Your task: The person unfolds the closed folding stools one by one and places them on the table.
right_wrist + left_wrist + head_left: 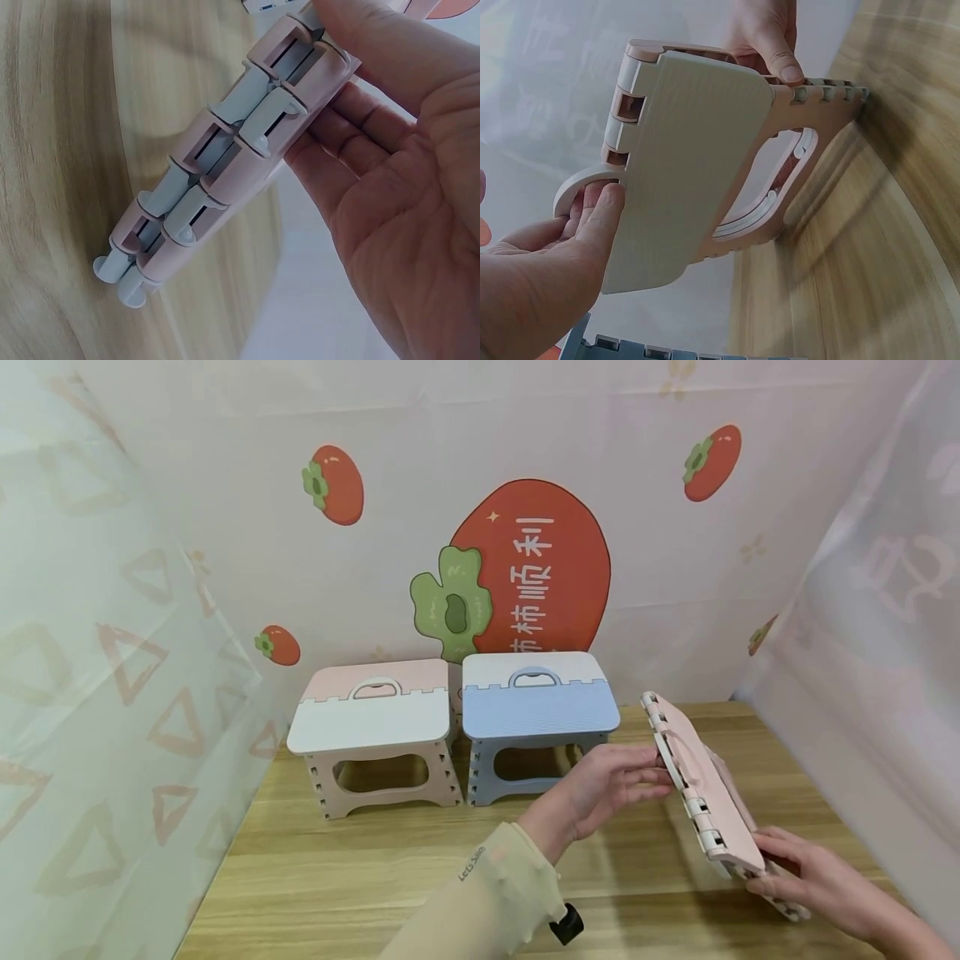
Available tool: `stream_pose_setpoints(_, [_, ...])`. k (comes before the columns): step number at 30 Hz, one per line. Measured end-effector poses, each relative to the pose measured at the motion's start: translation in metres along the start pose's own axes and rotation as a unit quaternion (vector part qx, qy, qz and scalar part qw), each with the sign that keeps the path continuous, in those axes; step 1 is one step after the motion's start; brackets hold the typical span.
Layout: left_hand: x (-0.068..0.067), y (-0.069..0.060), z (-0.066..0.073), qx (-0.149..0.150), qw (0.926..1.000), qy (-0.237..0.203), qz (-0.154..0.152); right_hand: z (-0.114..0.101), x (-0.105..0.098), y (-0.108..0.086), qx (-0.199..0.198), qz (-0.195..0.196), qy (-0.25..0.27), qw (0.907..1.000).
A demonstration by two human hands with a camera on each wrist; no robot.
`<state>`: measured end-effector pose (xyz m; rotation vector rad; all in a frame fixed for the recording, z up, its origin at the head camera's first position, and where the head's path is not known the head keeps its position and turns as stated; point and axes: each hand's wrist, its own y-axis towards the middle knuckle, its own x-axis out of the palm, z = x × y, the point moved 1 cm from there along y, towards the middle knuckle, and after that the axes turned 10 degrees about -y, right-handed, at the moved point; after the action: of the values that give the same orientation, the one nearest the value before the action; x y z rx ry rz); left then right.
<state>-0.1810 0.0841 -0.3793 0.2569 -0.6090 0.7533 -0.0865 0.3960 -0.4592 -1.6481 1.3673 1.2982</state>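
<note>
A pink-and-white folding stool (712,785), mostly folded flat, stands on edge and tilted at the right of the table. My left hand (603,785) grips its white carry handle (574,180), with the fingers passing into the loop. At the near end, my right hand (813,872) holds the stool by its side, thumb on one face and fingers on the other. Interlocking pink and white hinge pieces (202,161) run along the stool's end in the right wrist view. The left wrist view shows its white seat half and a pink leg panel (780,142) with an oval opening.
Two unfolded stools stand side by side at the back: a pink-and-white one (371,718) and a blue-and-white one (540,706), close to my left forearm. Patterned cloth walls (225,527) enclose the wooden table (360,877) at the back and both sides.
</note>
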Motion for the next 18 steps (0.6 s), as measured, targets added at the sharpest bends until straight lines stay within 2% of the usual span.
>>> stream_pose_setpoints(10, [0.001,0.001,0.007,0.008,0.9999,0.01,-0.004,-0.009,0.003,0.005,-0.003,0.018,0.0,0.9998])
stream_pose_setpoints(18, [0.002,0.002,0.015,0.016,0.9997,0.016,-0.003,-0.018,0.005,0.011,-0.024,0.05,0.034,0.9979])
